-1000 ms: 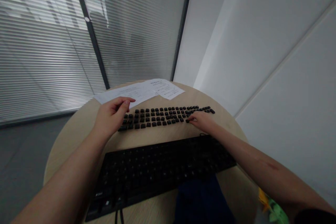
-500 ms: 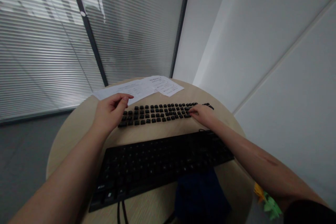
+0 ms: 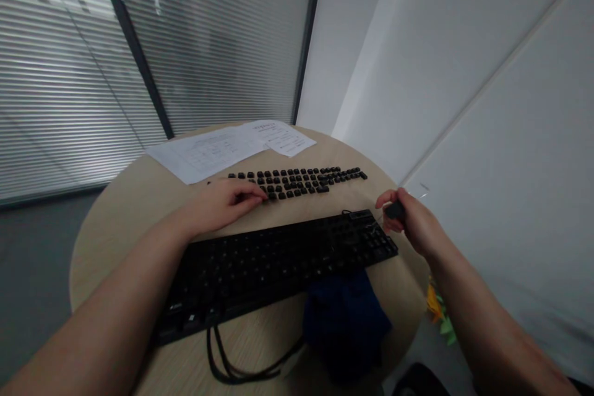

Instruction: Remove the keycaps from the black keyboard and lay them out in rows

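A black keyboard [image 3: 278, 260] lies across a round wooden table [image 3: 116, 210]. Behind it several loose black keycaps [image 3: 301, 178] are laid out in rows. My left hand [image 3: 227, 201] rests palm down at the left end of those rows, fingers curled onto the keycaps. My right hand [image 3: 411, 219] hovers at the keyboard's right end, above the table's edge, and pinches a small black keycap [image 3: 394, 210] between thumb and fingers.
Two printed sheets of paper [image 3: 218, 148] lie at the far side of the table. A dark blue cloth [image 3: 346, 322] sits at the near edge beside the keyboard's looped cable [image 3: 232, 365]. Blinds and a white wall stand close behind.
My right hand has left the right end of the keycap rows and moved right and nearer with a keycap in its fingers. My left hand has come down onto the rows' left end.
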`<state>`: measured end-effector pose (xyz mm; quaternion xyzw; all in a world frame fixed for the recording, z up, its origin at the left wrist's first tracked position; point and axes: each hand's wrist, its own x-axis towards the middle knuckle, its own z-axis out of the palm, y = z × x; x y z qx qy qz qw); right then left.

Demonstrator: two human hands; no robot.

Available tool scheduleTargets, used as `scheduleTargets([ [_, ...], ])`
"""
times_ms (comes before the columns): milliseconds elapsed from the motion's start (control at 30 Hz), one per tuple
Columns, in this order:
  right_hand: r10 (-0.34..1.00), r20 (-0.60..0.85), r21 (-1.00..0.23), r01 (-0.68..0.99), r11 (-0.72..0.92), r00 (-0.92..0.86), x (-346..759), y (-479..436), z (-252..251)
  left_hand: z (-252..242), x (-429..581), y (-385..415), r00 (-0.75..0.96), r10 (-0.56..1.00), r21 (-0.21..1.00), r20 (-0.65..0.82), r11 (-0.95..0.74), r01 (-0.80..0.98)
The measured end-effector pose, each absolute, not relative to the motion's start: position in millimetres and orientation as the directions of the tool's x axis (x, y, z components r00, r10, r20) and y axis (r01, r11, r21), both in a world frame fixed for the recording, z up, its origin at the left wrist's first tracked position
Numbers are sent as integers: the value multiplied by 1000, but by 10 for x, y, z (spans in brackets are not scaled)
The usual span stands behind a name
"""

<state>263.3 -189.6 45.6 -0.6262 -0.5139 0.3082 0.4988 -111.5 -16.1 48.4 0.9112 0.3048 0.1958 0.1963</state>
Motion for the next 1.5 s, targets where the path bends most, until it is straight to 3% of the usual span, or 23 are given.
scheduleTargets([
  [133, 985, -46, -955, 282, -91, 163, 2545, -2100, 415, 439, -1030, -205, 805, 584, 443, 106, -752, 488],
  [267, 992, -109, -961, 249, -122, 64, 2521, -2173, 355, 386, -999, -188, 810, 587, 450, -5, -722, 526],
  [667, 991, 23, -972, 236, -10, 135, 2624, -2134, 132, 353, -1015, -166, 799, 589, 536, -118, -640, 551],
  [833, 938, 182, -935, 347, 73, 295, 2739, -2009, 60, 320, -1019, -145, 803, 583, 550, -124, -633, 545],
  [967, 914, 221, -898, 436, 56, 339, 2734, -1913, -49, 316, -1014, -144, 812, 570, 547, -125, -643, 536],
  [1233, 868, 358, -724, 689, 25, 344, 2659, -1904, -214, 276, -1009, -109, 817, 548, 575, -179, -615, 539],
  [1500, 880, 376, -655, 755, 30, 292, 2626, -1883, -155, 276, -1005, -106, 799, 563, 572, -210, -592, 567],
])
